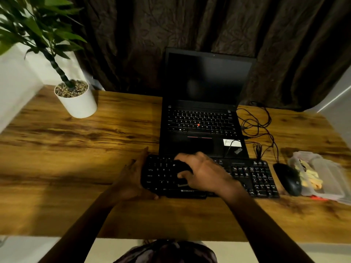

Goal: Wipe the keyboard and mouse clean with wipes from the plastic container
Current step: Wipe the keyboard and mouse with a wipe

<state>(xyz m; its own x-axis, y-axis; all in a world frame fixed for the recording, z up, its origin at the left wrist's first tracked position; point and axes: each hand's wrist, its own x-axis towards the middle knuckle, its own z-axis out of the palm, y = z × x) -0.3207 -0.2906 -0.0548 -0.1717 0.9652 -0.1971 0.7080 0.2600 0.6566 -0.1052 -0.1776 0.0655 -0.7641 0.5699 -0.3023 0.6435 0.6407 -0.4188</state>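
The keyboard (254, 177) lay along the near middle of the wooden desk (57, 149), just in front of an open laptop (203, 120) whose screen was dark. The person's left hand (133, 179) cupped the keyboard's left end, fingers curled round the far corner and thumb hooked at the near edge, gripping it. The right hand (205, 173) sat over the left half of the keys, palm down. Its fingers and thumb were bent close together round a dark wad (180, 166) pressed on the keys. I could not tell what that wad was, dark against dark keys.

The mouse (288, 179) rested just beside the keyboard's right end, untouched. Touching or nearly touching the mouse on its right stood the clear plastic container (326, 168) at the desk's right edge, with yellow wipes (311, 177) showing inside. It was too blurred to see how its lid lay.

Black cables (256, 126) trailed in loose loops on the desk to the right of the laptop, running down toward the keyboard and mouse. At the far left corner stood a white pot (79, 105) topped with pebbles, holding a leafy plant (38, 33). A dark creased curtain (190, 25) hung behind the desk.
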